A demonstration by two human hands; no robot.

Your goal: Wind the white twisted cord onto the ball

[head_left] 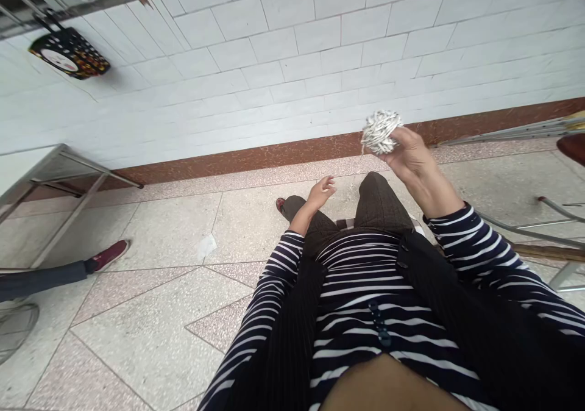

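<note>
Two hands are up in front of you, and it's the right hand (414,164) that has the prize: a tangled white bundle (380,130) of cord-like strands, gripped between thumb and fingers, with a short loose end hanging at its lower left. The bundle is up in the air over your knees, with the brown skirting (292,153) running behind it and the white tiled wall (301,51) rising above. Down and left of the bundle, well apart from it, your left hand (320,194) hovers over your thigh, fingers loosely spread and slightly curled, palm turned toward the bundle's side. Below the bundle come your brown trousers (381,203) and your striped top (361,252). Now to the lettering: far up and left of the bundle hangs a dark patterned bag (89,50) with a pale oval printed on it, and any writing there is too blurred to read. Lower left of the bundle, a white scrap (206,246) lies on the floor (173,222), its surface unreadable too. Farther out left of the bundle, another person's dark red shoe (109,255) pokes in beside a metal-legged table (86,194). Right of the bundle, metal poles (507,132) lie along the wall's foot.
</note>
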